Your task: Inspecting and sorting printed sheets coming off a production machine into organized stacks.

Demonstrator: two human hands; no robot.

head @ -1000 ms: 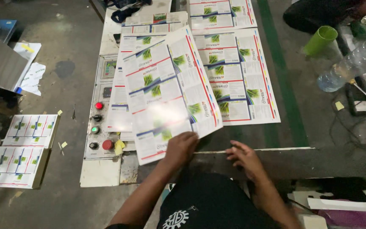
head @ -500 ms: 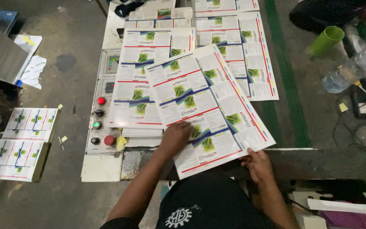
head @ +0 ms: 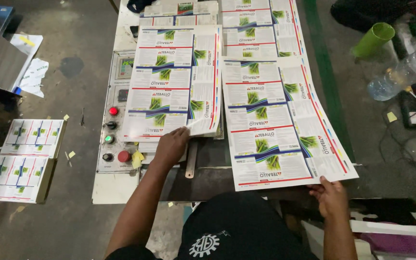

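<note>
Printed label sheet (head: 285, 120), white with green, blue and red bands, lying at the table's right front, near corner overhanging the edge; second label sheet (head: 174, 82) of the same print just to its left, atop a stack; further sheets (head: 261, 24) of that kind behind both; small green-lit display (head: 125, 68) on the grey control panel (head: 116, 115), left of the sheets; two stacks of smaller printed cards (head: 22, 159) on the floor, far left.

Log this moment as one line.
left hand: on left printed sheet | right hand: gripping right printed sheet near corner | control panel: beside left hand
</note>
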